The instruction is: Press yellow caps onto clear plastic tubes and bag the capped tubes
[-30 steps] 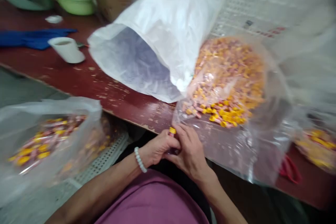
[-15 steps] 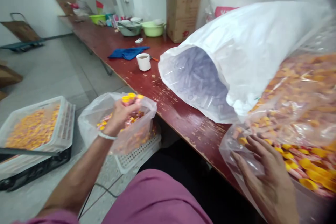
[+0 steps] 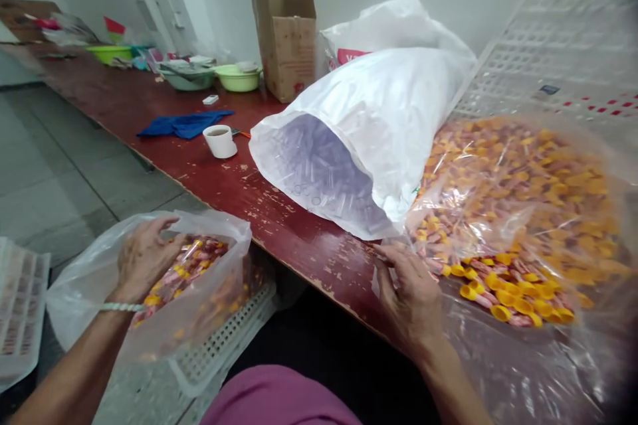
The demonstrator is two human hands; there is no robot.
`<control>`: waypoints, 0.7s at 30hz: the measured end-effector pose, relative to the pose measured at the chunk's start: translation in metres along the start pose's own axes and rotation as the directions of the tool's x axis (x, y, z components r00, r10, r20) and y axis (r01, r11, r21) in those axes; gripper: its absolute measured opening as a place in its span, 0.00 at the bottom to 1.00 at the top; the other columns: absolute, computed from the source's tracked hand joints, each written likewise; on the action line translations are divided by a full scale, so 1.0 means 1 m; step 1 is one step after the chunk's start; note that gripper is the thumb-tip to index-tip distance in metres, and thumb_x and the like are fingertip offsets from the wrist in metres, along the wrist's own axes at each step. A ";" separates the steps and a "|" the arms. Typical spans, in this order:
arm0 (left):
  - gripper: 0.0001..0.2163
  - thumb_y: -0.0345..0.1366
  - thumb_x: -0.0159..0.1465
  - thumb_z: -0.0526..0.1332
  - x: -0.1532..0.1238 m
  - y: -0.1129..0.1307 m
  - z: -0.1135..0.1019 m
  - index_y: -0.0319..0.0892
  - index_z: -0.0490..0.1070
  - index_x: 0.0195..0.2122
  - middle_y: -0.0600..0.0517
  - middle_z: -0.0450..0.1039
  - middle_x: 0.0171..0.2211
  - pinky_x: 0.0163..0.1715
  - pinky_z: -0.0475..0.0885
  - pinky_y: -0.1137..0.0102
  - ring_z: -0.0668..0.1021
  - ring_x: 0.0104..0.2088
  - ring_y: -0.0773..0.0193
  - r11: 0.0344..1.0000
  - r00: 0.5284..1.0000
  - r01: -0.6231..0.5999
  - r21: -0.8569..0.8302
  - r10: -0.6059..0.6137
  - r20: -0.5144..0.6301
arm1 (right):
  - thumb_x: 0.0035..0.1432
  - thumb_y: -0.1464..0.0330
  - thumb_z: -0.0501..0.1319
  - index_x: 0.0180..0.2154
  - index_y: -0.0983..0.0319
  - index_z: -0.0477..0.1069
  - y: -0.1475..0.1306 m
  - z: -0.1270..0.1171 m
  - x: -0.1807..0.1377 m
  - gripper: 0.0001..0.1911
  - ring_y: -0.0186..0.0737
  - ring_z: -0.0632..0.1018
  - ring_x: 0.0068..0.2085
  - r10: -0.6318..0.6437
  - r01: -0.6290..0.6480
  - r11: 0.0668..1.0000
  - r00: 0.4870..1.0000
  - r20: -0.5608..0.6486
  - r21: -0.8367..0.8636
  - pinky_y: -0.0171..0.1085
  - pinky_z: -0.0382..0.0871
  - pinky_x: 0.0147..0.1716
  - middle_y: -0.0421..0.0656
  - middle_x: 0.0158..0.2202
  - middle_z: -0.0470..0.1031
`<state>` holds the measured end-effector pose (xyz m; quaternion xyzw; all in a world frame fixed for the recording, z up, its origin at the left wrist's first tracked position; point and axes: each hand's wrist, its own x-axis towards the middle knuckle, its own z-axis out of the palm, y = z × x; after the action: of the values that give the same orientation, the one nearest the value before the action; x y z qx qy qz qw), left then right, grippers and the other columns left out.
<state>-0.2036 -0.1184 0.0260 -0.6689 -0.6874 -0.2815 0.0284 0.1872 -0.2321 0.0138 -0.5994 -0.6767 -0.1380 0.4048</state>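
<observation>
1. Your left hand [image 3: 147, 255] is over the mouth of the left bag [image 3: 80, 289], its fingers bent and parted; whether the fingertips touch anything, you cannot tell from here.
2. Yellow-ended pieces [image 3: 187, 265] lie in that bag, just beneath and to the right of your hand. A white crate [image 3: 214, 345] shows under the bag.
3. Your right hand [image 3: 406, 292] is at the near edge of the red table [image 3: 299, 246] – thumb apart from the fingers, palm down – beside the left edge of the clear bag [image 3: 478, 358]. You cannot tell whether it touches the plastic.
4. The clear bag sprawls across the table's right side, full of the same pieces; a loose pile [image 3: 513, 295] sits at its near end, right of your hand.
5. Farther back, the white sack [image 3: 399, 99] lies with its mouth towards you, clear tubes [image 3: 323, 166] inside.
6. Left of it stand a cup [image 3: 219, 145] and, just beyond, a blue cloth [image 3: 184, 125]. The box [image 3: 294, 56] is behind.
</observation>
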 end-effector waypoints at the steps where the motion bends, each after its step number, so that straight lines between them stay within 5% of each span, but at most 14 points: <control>1: 0.12 0.37 0.56 0.59 0.000 0.018 -0.002 0.41 0.72 0.41 0.50 0.74 0.34 0.37 0.67 0.69 0.73 0.34 0.61 0.998 0.998 -0.052 0.020 0.053 -0.031 | 0.60 0.74 0.55 0.43 0.60 0.70 -0.003 0.002 0.003 0.11 0.39 0.77 0.43 0.002 -0.002 1.000 1.000 0.018 -0.001 0.40 0.70 0.45 0.43 0.40 0.77; 4: 0.12 0.32 0.60 0.54 0.002 0.077 0.002 0.39 0.71 0.43 0.47 0.73 0.42 0.48 0.66 0.67 0.73 0.44 0.60 0.939 0.954 -0.295 -0.174 0.281 -0.101 | 0.60 0.74 0.54 0.42 0.59 0.70 -0.014 0.007 0.010 0.11 0.40 0.76 0.41 -0.005 0.006 1.000 0.999 0.047 -0.020 0.39 0.70 0.43 0.43 0.39 0.77; 6: 0.13 0.28 0.60 0.52 0.010 0.112 0.019 0.38 0.71 0.44 0.47 0.72 0.42 0.49 0.66 0.67 0.73 0.45 0.60 0.886 0.923 -0.380 -0.264 0.381 -0.049 | 0.60 0.74 0.53 0.43 0.59 0.70 -0.021 0.013 0.013 0.12 0.40 0.76 0.41 -0.025 0.028 0.999 0.997 0.072 -0.040 0.38 0.69 0.43 0.43 0.40 0.77; 10: 0.21 0.22 0.56 0.52 0.037 0.155 0.075 0.39 0.68 0.51 0.44 0.70 0.43 0.50 0.66 0.64 0.72 0.46 0.56 0.945 0.932 -0.256 -0.202 0.297 0.208 | 0.58 0.78 0.51 0.47 0.59 0.69 -0.023 0.040 0.038 0.18 0.41 0.73 0.43 -0.019 0.043 0.992 0.981 0.193 -0.122 0.36 0.67 0.42 0.42 0.44 0.75; 15: 0.25 0.22 0.52 0.54 0.057 0.170 0.124 0.36 0.66 0.54 0.39 0.68 0.45 0.48 0.66 0.60 0.71 0.47 0.50 0.975 0.948 -0.160 -0.155 0.195 0.252 | 0.56 0.79 0.50 0.57 0.62 0.59 -0.011 0.099 0.094 0.27 0.48 0.66 0.51 0.008 0.131 0.952 0.893 0.449 -0.278 0.42 0.63 0.44 0.47 0.58 0.64; 21: 0.28 0.21 0.51 0.53 0.057 0.158 0.135 0.35 0.62 0.55 0.38 0.66 0.48 0.47 0.65 0.59 0.69 0.49 0.49 0.987 0.964 -0.088 -0.138 0.119 0.239 | 0.53 0.77 0.53 0.61 0.59 0.53 -0.003 0.143 0.131 0.33 0.50 0.63 0.54 -0.100 0.275 0.936 0.806 0.583 -0.220 0.46 0.60 0.45 0.48 0.62 0.59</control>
<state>-0.0165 -0.0181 -0.0085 -0.7342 -0.6305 -0.2371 -0.0847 0.1359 -0.0451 0.0170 -0.5958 -0.7938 -0.0936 0.0780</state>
